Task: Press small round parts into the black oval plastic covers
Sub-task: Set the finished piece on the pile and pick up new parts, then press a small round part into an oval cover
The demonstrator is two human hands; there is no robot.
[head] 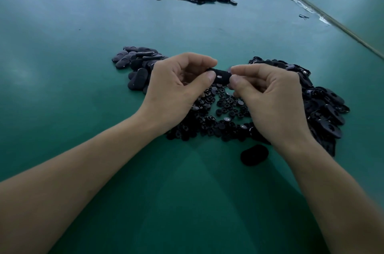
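One black oval cover (pixel 220 76), pinched at its ends by left hand (pixel 176 87) and right hand (pixel 270 98), above round parts (pixel 220 112) on green worktop (pixel 62 66).

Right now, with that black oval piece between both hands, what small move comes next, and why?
Likely press a thumb onto the black oval cover. The left hand and right hand pinch its ends above the small round parts, and a pale spot on it suggests a part not seated.
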